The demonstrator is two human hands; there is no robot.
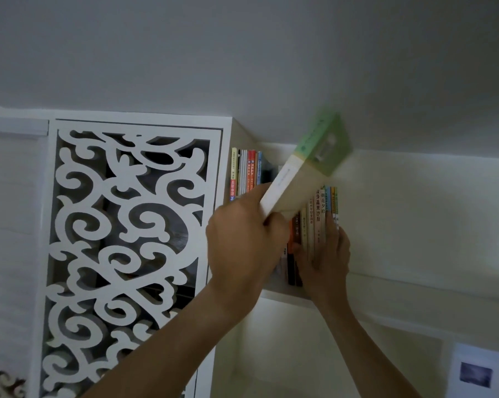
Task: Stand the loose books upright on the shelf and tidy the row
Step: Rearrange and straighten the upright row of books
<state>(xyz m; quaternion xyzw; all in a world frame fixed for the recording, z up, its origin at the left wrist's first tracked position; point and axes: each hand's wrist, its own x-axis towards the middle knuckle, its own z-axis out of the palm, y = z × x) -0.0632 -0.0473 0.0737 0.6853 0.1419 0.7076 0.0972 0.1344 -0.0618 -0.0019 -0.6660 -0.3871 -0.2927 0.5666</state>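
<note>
The green and cream book (305,168) above the left hand (242,242) was blurred, so its title could not be read. This hand covered the lower spines of the left books (246,173). The right hand (325,262) hid the bottoms of the right books (318,208).

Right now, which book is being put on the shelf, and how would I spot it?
Find the white cabinet door with the swirling cut-out pattern; the open shelf is just right of it. There the left hand grips a green and cream book by its lower corner. Unlike the upright books steadied by the right hand, it tilts, raised above the row.
</note>
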